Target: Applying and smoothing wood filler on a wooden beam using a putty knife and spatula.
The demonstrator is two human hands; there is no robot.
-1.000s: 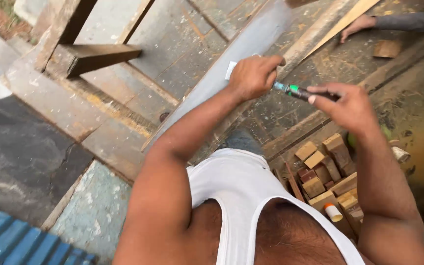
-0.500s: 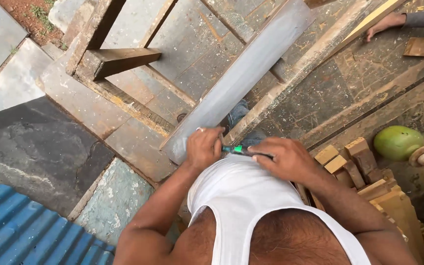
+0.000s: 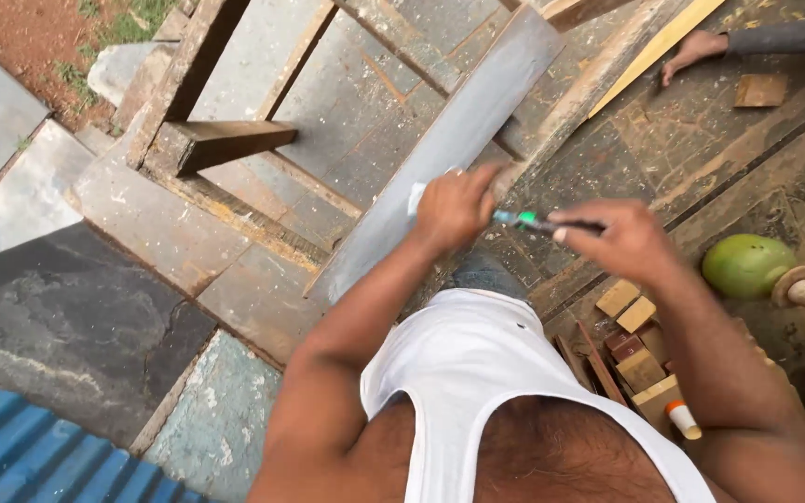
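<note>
With the left hand (image 3: 454, 207) gripping the plank (image 3: 440, 149) and the right hand (image 3: 621, 244) pinching the pen (image 3: 542, 222), we should brace the plank firmly and mark slowly.

A dirty, dust-strewn wooden plank floor (image 3: 729, 177) carried everything. A round green coconut (image 3: 745, 265) lay right of the right hand (image 3: 621, 244), small pale wooden offcut blocks (image 3: 634, 321) below it, and a square brown block (image 3: 760, 90) far above it.

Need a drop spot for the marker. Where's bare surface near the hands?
Free: the plank above the left hand, and the floor between the right hand and the other person's hand. Crowded: wood blocks and the green coconut.
</note>
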